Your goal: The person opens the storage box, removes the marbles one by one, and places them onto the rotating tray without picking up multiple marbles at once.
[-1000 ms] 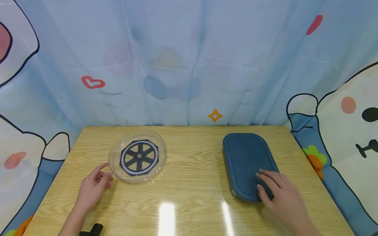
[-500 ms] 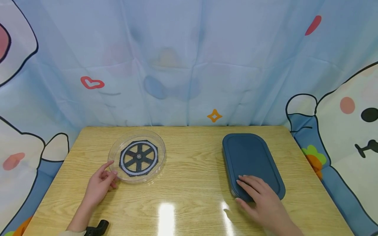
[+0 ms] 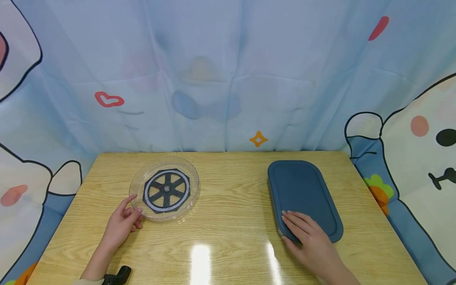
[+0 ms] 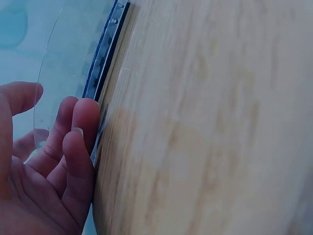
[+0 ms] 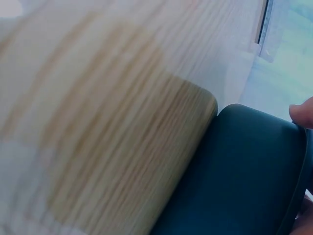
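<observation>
A clear round dish [image 3: 194, 180] stands at the left of the table, with a dark six-spoked wheel-shaped piece [image 3: 167, 190] inside it. My left hand [image 3: 119, 225] grips its near-left rim, index finger and thumb reaching over the edge. In the left wrist view the other fingers [image 4: 85, 120] are bent, low at the outside of the dish wall. On the right lies a rectangular container with a dark blue lid [image 3: 303, 190]. My right hand [image 3: 310, 245] rests on its near end, fingers laid straight along the lid and thumb [image 5: 301, 113] by the edge.
Both things stand on a wood-grain table [image 3: 231, 209], whose far edge meets a light blue cartoon-print curtain [image 3: 213, 99]. A black device [image 3: 117, 276] sits at my left wrist.
My right hand has slid left and slightly toward me across the blue lid. The left hand has come a little closer, its fingers now over the dish rim. Dish and container stay put.
</observation>
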`<state>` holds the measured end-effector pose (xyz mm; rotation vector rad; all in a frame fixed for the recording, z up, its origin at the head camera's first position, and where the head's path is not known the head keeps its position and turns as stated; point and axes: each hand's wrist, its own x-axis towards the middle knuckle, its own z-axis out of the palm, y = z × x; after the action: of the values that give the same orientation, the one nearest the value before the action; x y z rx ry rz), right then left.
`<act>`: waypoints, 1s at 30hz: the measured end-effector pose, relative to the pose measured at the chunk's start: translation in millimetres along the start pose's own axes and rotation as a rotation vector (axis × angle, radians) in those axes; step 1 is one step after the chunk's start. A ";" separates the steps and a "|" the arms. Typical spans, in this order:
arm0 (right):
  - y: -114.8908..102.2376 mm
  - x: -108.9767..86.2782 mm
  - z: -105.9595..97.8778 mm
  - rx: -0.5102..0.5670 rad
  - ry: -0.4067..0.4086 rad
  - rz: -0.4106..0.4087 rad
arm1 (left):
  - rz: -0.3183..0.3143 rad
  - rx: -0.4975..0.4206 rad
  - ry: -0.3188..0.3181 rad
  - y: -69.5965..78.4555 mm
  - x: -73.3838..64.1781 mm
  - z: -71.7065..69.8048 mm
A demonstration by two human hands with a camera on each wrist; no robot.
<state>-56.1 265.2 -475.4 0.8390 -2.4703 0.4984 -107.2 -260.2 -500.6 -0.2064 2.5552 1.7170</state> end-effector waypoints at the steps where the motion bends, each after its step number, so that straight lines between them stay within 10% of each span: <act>1: -0.1 0.5 0.7 0.007 0.010 -0.007 | -0.001 -0.001 0.000 0.2 -0.2 0.0; 30: -21.6 26.6 20.5 -0.027 -0.025 -0.064 | -0.007 -0.015 -0.007 0.4 -1.3 1.0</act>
<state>-67.4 226.9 -473.7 0.9161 -2.4587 0.4338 -105.9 -259.0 -500.4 -0.2091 2.5343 1.7315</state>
